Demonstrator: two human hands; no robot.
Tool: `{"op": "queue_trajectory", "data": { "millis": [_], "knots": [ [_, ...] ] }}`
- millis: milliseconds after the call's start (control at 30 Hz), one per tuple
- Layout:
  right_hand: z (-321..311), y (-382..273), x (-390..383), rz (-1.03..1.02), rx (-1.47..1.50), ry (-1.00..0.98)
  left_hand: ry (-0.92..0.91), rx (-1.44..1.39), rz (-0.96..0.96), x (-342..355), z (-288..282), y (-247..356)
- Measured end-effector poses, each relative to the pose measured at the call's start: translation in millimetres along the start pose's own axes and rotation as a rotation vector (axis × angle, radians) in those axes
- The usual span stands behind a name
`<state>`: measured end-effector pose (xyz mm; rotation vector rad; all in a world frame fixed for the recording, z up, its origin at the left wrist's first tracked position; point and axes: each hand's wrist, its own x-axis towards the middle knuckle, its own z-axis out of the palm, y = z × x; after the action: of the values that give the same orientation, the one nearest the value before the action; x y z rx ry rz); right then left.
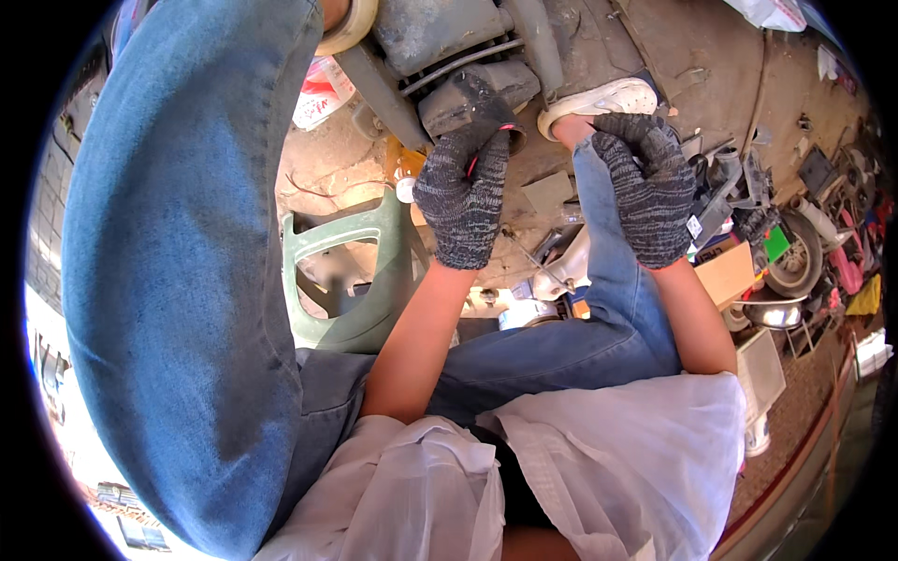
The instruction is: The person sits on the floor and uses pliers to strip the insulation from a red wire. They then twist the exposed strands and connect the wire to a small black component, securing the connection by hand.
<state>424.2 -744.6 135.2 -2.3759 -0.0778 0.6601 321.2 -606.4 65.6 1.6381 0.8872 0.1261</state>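
Both my hands wear dark grey knitted gloves. My left hand (463, 201) is closed beside a dark, dirty rounded metal part (449, 105) on the ground. Bits of red (472, 167) show at its fingers, but what it grips is mostly hidden. That part lies against a larger grey metal casing (435, 35) with a bar across it. Over my shin, near my white clog (613, 97), my right hand (652, 192) has its fingers curled in; whether anything is inside them is hidden.
A green plastic stool (363, 224) stands left of my left forearm. On the right are a cardboard box (728, 277), a small wheel (795, 254) and heaped scrap parts. A red-and-white bag (321, 93) lies near the casing. My jeans-clad leg (178, 280) fills the left side.
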Motion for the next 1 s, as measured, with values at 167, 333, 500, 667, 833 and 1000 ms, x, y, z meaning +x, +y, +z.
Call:
{"op": "queue_trajectory", "data": {
  "millis": [167, 333, 500, 667, 833, 1000],
  "knots": [
    [-43, -31, -37, 0.392, 0.534, -0.032, -0.09, -0.468, -0.204, -10, -3, 70],
    [-67, -91, -103, 0.299, 0.709, 0.192, -0.338, -0.663, -0.182, -46, -33, 148],
    [-65, -136, -171, 0.104, 0.914, 0.402, -0.503, -0.612, -0.011, -89, -79, 197],
    [-56, -155, -234, -0.021, 1.041, 0.494, -0.704, -0.51, 0.214, -124, -133, 215],
    [-52, -169, -283, 0.053, 1.215, 0.494, -0.942, -0.459, 0.097, -147, -187, 226],
    [-38, -175, -315, 0.152, 1.718, 0.127, -1.159, -0.458, 0.184, -154, -220, 220]
  ]
}}
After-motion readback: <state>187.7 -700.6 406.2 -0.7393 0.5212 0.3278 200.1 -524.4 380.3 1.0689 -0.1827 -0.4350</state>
